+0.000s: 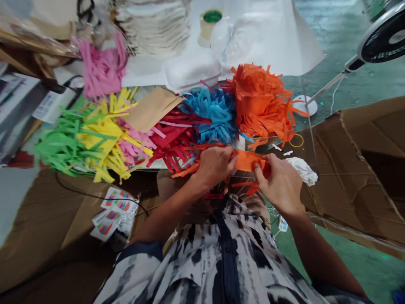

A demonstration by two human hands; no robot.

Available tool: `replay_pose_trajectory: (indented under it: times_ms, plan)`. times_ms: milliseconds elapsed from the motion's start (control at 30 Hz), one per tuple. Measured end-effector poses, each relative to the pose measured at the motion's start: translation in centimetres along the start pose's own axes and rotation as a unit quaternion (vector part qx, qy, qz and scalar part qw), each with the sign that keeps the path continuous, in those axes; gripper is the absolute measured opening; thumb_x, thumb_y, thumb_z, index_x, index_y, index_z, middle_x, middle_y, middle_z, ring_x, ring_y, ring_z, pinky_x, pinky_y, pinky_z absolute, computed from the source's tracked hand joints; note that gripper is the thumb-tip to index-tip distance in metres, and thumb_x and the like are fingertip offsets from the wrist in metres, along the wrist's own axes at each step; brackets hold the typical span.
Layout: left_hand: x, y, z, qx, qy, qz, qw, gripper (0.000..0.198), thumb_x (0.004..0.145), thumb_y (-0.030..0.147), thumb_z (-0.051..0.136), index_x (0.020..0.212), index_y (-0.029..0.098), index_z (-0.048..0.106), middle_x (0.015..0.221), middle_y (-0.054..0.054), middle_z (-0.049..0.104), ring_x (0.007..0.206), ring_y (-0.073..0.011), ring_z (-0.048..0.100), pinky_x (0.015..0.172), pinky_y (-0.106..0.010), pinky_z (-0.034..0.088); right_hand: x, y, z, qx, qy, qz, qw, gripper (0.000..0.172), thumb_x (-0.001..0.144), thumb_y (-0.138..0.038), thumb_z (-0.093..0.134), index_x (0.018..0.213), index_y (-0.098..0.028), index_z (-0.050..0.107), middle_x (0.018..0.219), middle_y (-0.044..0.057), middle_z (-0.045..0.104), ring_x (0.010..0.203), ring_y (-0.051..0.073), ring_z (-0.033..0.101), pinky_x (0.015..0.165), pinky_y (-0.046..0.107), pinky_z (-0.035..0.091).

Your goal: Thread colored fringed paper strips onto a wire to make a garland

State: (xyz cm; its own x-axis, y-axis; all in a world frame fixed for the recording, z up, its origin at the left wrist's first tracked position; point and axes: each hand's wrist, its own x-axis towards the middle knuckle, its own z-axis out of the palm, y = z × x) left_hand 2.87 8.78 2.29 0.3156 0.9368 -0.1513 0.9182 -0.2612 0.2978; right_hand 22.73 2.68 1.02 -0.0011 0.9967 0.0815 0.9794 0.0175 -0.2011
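Both of my hands grip one piece of orange fringed tissue paper, low over the table's front edge. My left hand is closed on its left part, where cut strips trail out to the left. My right hand pinches the uncut band at the other end, thumb toward me. Just beyond lies a big heap of orange fringed paper. Left of that heap are blue fringed paper, red fringed paper, yellow fringed paper and green fringed paper.
Pink fringed paper and a brown paper piece lie at the left. Behind are a white foam tray and a tape roll. To the right are a cardboard box, crumpled white paper and a fan.
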Motion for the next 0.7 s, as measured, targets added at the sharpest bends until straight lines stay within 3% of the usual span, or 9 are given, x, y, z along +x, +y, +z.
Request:
replay_pose_trajectory:
  times_ms: [200,467,600,700]
  plan:
    - [0.8,-0.1,0.1,0.003,-0.001,-0.020,1.000,0.033,0.105,0.046,0.058,0.100,0.022,0.081,0.093,-0.011,0.083,0.091,-0.0302,0.079,0.071,-0.035,0.047,0.2,-0.4,0.4,-0.031,0.015,0.005,0.999,0.022,0.105,-0.033,0.050,0.091,-0.021,0.062,0.083,0.008,0.070,0.077,0.022,0.055,0.069,0.037,0.025]
    - [1.0,0.4,0.5,0.037,0.016,-0.028,0.999,0.037,0.105,0.050,0.059,0.099,0.021,0.080,0.087,-0.012,0.081,0.084,-0.0319,0.078,0.065,-0.036,0.045,0.6,-0.7,0.8,-0.040,0.005,0.044,0.998,0.024,0.104,-0.036,0.050,0.089,-0.021,0.062,0.083,0.009,0.069,0.078,0.023,0.052,0.068,0.037,0.021]
    - [0.3,0.6,0.9,0.067,0.075,0.003,0.995,0.030,0.108,0.038,0.055,0.102,0.017,0.075,0.084,-0.012,0.078,0.088,-0.0301,0.076,0.066,-0.036,0.048,0.8,-0.8,0.7,-0.052,-0.014,0.053,0.997,0.024,0.104,-0.037,0.051,0.091,-0.021,0.062,0.086,0.009,0.071,0.081,0.023,0.054,0.068,0.037,0.021]
    - [-0.4,0.3,0.8,0.091,0.176,0.053,0.979,0.022,0.107,0.029,0.057,0.112,0.015,0.074,0.103,-0.015,0.079,0.104,-0.0299,0.073,0.081,-0.039,0.054,0.8,-0.8,0.6,-0.055,-0.016,0.056,0.997,0.025,0.105,-0.038,0.052,0.091,-0.021,0.062,0.088,0.010,0.073,0.083,0.024,0.057,0.068,0.037,0.021]
